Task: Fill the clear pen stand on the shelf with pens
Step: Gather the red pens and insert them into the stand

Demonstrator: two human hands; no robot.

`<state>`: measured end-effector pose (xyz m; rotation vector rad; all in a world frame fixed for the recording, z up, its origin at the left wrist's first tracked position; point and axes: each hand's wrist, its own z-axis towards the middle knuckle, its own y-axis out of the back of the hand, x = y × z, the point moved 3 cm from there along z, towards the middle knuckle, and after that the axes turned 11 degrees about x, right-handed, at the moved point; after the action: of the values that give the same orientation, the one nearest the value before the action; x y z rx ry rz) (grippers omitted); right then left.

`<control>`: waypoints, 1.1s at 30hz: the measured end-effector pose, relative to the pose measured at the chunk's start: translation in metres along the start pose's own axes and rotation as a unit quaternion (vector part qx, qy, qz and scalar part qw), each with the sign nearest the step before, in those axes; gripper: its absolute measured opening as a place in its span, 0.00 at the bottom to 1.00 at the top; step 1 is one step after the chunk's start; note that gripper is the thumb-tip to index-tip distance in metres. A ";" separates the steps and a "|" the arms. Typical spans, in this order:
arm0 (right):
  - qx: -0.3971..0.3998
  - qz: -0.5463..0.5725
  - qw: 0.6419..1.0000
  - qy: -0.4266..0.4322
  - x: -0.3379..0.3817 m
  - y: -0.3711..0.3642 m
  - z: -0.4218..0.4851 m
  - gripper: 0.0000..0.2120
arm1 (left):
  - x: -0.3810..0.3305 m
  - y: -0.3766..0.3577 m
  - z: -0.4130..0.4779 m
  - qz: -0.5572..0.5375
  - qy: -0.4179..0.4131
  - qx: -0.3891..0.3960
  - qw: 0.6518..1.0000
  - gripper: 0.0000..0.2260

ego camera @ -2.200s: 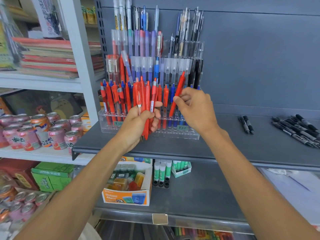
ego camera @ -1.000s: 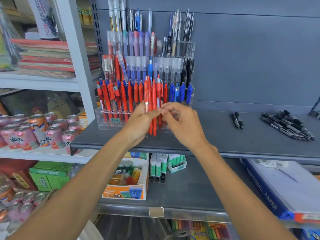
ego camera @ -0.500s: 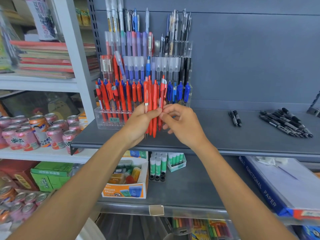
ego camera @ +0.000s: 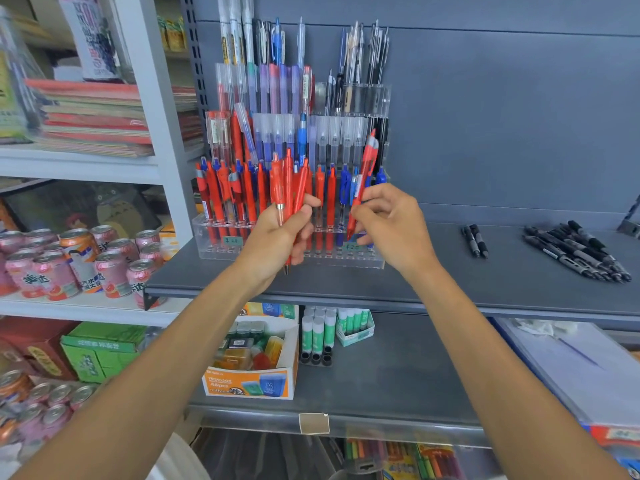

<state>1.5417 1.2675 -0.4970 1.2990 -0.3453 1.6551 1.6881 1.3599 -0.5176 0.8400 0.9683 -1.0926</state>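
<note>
On the grey shelf (ego camera: 450,275) stood the clear pen stand (ego camera: 346,260), crowded with red and blue pens. Before it the left hand (ego camera: 273,244) clutched a bunch of red pens (ego camera: 288,181) upright; the right hand (ego camera: 394,230) pinched one red pen (ego camera: 367,161), tilted, at the front row.

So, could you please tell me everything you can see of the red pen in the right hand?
The red pen is slim and plastic-looking, red all over with a paler band near its top. It stands tilted, top leaning right, tip pointing down. The right hand pinches its lower half between thumb and fingers, holding it in front of the right end of the clear pen stand. Whether its tip touches the stand cannot be told.
</note>
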 end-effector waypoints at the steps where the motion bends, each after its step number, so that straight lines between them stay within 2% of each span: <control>1: -0.013 -0.005 1.000 -0.002 0.002 0.002 0.002 0.03 | 0.001 0.001 0.001 -0.003 0.009 0.001 1.000 0.08; 8: -0.051 -0.016 0.998 0.015 0.009 0.008 0.013 0.04 | 0.005 0.006 0.001 -0.154 0.051 0.057 0.985 0.02; 10: -0.058 -0.009 0.998 0.020 0.008 0.008 0.016 0.05 | 0.005 0.008 0.000 -0.124 0.051 0.049 0.990 0.01; 13: -0.061 -0.011 0.998 0.032 0.006 0.008 0.021 0.05 | 0.007 0.011 -0.001 -0.094 0.038 0.018 0.995 0.08; 15: -0.064 -0.028 0.997 0.039 0.005 0.008 0.024 0.03 | 0.007 0.012 -0.003 -0.084 0.026 0.016 0.996 0.08; 18: -0.073 -0.056 0.995 0.047 0.005 0.007 0.027 0.06 | 0.005 0.016 -0.006 -0.028 0.003 0.013 1.000 0.08; 21: -0.083 -0.100 0.990 0.050 0.003 0.007 0.028 0.08 | 0.000 0.018 -0.008 0.001 -0.015 0.012 1.000 0.09; 25: -0.074 -0.160 0.984 0.041 0.002 0.003 0.029 0.03 | -0.003 0.018 -0.009 0.032 -0.030 0.003 0.999 0.09; 27: -0.067 -0.192 0.978 0.038 0.004 0.001 0.029 0.04 | -0.002 0.017 -0.010 0.036 -0.033 -0.007 0.999 0.09; 33: -0.031 -0.319 0.947 -0.019 -0.005 -0.013 0.021 0.07 | 0.004 0.018 -0.007 0.020 -0.021 -0.034 0.999 0.07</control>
<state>1.5644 1.2565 -0.4979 1.2271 0.0122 1.0631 1.7044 1.3697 -0.5225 0.7753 0.9444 -1.0327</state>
